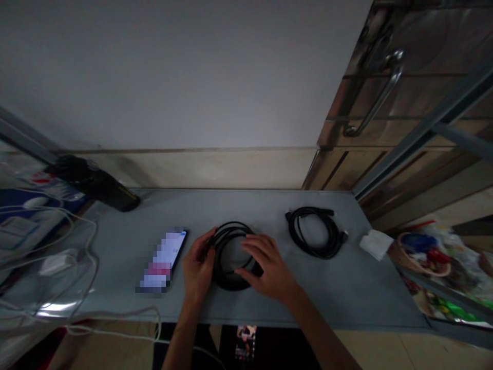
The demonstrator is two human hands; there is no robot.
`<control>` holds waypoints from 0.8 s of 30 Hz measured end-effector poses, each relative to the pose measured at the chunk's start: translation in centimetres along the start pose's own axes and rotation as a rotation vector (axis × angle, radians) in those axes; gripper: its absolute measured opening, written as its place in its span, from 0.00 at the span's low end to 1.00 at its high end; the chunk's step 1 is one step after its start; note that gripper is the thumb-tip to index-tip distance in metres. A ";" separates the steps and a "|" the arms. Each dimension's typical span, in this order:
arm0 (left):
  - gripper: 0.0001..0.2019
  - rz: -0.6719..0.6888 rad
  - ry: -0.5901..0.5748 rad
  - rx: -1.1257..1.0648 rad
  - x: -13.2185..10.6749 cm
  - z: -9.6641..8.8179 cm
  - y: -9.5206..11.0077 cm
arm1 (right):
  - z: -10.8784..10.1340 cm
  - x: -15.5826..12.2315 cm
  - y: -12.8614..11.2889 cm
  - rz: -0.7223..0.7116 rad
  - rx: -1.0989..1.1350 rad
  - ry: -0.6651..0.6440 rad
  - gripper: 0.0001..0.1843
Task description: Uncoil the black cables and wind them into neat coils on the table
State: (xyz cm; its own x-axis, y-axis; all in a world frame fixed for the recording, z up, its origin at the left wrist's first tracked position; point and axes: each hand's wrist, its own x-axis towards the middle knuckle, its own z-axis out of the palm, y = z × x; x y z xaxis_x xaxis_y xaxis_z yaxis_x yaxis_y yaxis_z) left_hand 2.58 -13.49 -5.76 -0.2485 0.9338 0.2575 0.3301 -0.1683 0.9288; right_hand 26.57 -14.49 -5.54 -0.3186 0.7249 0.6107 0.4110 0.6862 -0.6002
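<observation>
Forearms (311,318): nearest us, both reaching in from the bottom edge over the table's near side.
Black cable coil (230,282): on the table, mid-length towards the near edge, between our hands, several loops roughly round.
Left hand (197,264): closed on the coil's left side, thumb on the near face, fingers curled behind.
Right hand (270,268): partly open around the coil's right side, thumb and fingertips apart; we can't tell how firmly it touches.
Phone (165,264): left of our left hand, lying slanted, screen lit, pixelated.
Second black coil (319,252): right of our right hand, flat on the table, plug ends sticking out, untouched.
White paper (376,244): crumpled, near the table's right edge.
Table (246,201): grey top, long side along the wall.
Black cylinder (108,189): far left, tilted, yellow marking on its end.
White cables (93,234): loose tangle on the left, white block (58,262) among them.
Pink basket (403,252): past the right end, mixed small items inside.
Wall (192,77): plain, behind the table.
Door handle (379,100): metal, upper right, on a brown door.
</observation>
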 end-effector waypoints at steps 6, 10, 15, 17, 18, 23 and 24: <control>0.19 -0.045 0.010 0.043 0.3 0.0 -0.2 | 1.1 -1.8 -1.0 -0.179 -0.206 -0.209 0.49; 0.20 -0.033 -0.112 0.045 0.5 -0.1 0.8 | 1.5 -2.4 -0.9 -0.197 -0.330 -0.270 0.37; 0.21 0.020 -0.211 0.069 0.5 0.0 1.2 | 1.4 -2.2 -1.0 -0.171 -0.391 -0.268 0.29; 0.21 0.085 -0.216 0.121 0.4 0.2 1.0 | 1.4 -2.2 -0.9 -0.144 -0.421 -0.261 0.28; 0.22 0.132 -0.211 0.160 0.3 0.4 1.0 | 1.4 -2.1 -0.8 -0.123 -0.437 -0.260 0.27; 0.29 0.366 -0.188 0.330 -0.4 1.1 1.2 | 1.7 -2.0 -0.3 -0.015 -0.467 -0.241 0.26; 0.27 0.396 -0.200 0.351 -0.6 1.1 1.2 | 1.7 -2.0 -0.3 -0.005 -0.459 -0.240 0.26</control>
State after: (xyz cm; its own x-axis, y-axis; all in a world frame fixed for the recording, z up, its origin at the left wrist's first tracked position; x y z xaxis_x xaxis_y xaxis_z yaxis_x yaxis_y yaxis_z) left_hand 4.12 -13.86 -5.11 0.1222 0.8679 0.4815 0.6543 -0.4352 0.6184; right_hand 25.61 -16.04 -7.44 -0.4863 0.7523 0.4445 0.7244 0.6316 -0.2764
